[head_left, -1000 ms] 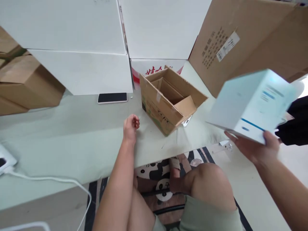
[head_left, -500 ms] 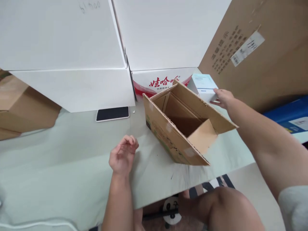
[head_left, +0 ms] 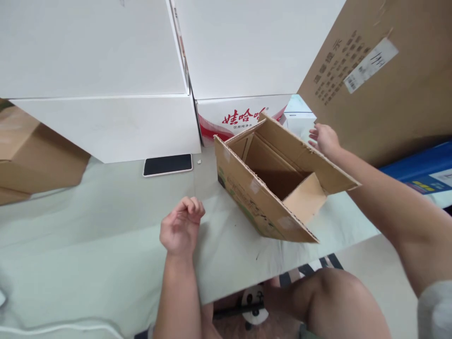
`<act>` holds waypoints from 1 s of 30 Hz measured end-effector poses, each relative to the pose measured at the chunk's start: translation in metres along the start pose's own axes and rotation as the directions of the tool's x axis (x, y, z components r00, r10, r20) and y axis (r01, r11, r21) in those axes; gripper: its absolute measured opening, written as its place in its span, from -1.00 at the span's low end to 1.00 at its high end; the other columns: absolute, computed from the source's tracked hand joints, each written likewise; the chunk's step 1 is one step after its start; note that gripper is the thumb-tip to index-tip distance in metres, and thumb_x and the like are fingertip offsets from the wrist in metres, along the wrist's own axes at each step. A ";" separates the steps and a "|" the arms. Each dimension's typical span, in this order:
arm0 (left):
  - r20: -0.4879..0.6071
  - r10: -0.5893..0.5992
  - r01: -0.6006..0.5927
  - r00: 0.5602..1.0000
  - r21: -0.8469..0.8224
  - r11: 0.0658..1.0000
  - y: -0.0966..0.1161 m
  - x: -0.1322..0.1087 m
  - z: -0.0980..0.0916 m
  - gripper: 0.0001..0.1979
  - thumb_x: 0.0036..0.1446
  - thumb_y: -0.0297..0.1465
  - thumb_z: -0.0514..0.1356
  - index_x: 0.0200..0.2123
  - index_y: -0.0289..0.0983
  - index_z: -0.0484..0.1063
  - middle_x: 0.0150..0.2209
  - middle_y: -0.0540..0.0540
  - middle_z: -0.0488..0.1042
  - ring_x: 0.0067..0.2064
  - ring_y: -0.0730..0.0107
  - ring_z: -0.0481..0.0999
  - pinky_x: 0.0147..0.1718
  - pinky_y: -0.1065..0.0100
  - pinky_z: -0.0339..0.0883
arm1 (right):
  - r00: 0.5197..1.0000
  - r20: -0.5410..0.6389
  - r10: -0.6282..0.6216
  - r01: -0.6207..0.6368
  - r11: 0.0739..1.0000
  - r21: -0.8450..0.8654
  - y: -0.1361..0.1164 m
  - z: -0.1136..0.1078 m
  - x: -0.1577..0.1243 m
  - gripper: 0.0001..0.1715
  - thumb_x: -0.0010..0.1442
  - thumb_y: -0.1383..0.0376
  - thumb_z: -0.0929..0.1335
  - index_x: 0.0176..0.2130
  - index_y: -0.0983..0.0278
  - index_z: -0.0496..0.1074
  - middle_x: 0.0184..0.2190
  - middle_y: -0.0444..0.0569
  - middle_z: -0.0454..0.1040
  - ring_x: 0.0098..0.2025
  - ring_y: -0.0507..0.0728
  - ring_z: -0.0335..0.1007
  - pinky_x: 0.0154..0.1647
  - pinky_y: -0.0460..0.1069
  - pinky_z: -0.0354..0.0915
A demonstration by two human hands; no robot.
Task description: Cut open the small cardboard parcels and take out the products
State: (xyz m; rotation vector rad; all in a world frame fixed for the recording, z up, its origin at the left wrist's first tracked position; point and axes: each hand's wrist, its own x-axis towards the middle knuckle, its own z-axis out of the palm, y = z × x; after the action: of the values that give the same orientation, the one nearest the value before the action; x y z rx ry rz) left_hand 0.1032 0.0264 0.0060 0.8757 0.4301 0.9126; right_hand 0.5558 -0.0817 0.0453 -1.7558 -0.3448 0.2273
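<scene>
An open cardboard box [head_left: 261,202] stands on the cloth-covered table, its flaps up and its inside in shadow. Behind its far right flap sits a small white box [head_left: 298,115] with a pale blue top. My right hand [head_left: 325,140] is just right of that white box, fingers apart, with a small gap between them. To the left of the cardboard box, my left hand [head_left: 181,226] hovers palm up over the cloth. Its fingers are curled in, and nothing shows in them.
A phone [head_left: 167,165] lies face up toward the back of the table [head_left: 88,226]. White panels and a red-and-white carton [head_left: 243,117] line the back. A large brown carton [head_left: 370,108] leans at right above a blue package [head_left: 420,165]. Another cardboard box [head_left: 45,150] is at left.
My right hand has let go of the white box, which now sits farther back beside the red-and-white carton. My left hand has stayed about where it was. The view has shifted slightly.
</scene>
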 end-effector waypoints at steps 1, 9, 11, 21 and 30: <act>0.006 0.000 0.000 1.000 -0.005 1.000 0.001 -0.001 0.001 -0.54 -0.01 0.01 0.29 -0.58 -0.24 0.30 -0.53 0.02 0.10 -0.49 0.39 0.16 -0.48 0.31 0.09 | 1.000 -0.005 0.020 -0.020 0.999 0.036 -0.003 -0.009 -0.022 -0.69 0.47 0.10 0.29 -0.04 0.27 0.46 -0.06 0.06 0.55 -0.05 0.14 0.52 0.03 0.13 0.49; 0.043 0.032 -0.031 0.999 -0.016 0.999 0.007 -0.016 0.011 -0.52 -0.01 0.03 0.27 -0.59 -0.22 0.24 -0.55 0.03 0.05 -0.51 0.42 0.10 -0.48 0.31 0.06 | 0.955 0.247 -0.166 0.125 0.977 0.173 0.004 -0.067 -0.186 -0.41 -0.10 -0.15 0.60 -0.16 0.09 0.60 -0.13 -0.09 0.66 0.01 0.24 0.57 0.06 0.15 0.54; 0.041 0.036 -0.036 0.999 -0.004 0.999 0.008 -0.020 0.014 -0.51 -0.02 0.04 0.28 -0.59 -0.22 0.23 -0.56 0.03 0.05 -0.52 0.42 0.09 -0.49 0.30 0.04 | 0.949 0.273 -0.157 0.115 0.980 0.163 0.012 -0.057 -0.198 -0.43 -0.11 -0.16 0.61 -0.21 0.09 0.60 -0.18 -0.12 0.67 0.01 0.24 0.59 0.09 0.19 0.55; 0.053 0.056 -0.055 0.997 -0.022 0.998 0.009 -0.028 0.014 -0.54 -0.05 0.00 0.30 -0.59 -0.23 0.25 -0.56 0.05 0.04 -0.53 0.47 0.07 -0.52 0.33 0.03 | 0.992 0.000 -0.125 0.115 0.917 0.381 0.018 -0.004 -0.219 -0.45 0.07 -0.21 0.50 -0.20 0.15 0.53 -0.19 -0.13 0.66 -0.12 0.12 0.64 0.03 0.07 0.59; -0.043 -0.040 0.040 0.998 -0.015 0.999 0.011 -0.031 0.017 -0.53 -0.16 -0.15 0.35 -0.64 -0.22 0.10 -0.58 0.11 -0.05 -0.59 0.60 -0.07 -0.62 0.44 -0.23 | 0.864 -0.492 -0.109 0.261 0.932 0.251 -0.001 -0.064 -0.179 -0.77 0.39 0.08 0.31 -0.26 0.13 0.32 -0.23 -0.13 0.56 -0.04 0.09 0.60 0.18 0.07 0.56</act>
State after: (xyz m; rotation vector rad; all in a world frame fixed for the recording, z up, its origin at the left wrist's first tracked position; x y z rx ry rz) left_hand 0.0911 -0.0041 0.0243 0.8327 0.4763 0.8979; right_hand 0.4098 -0.2033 0.0537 -1.3943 -0.1116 -0.2786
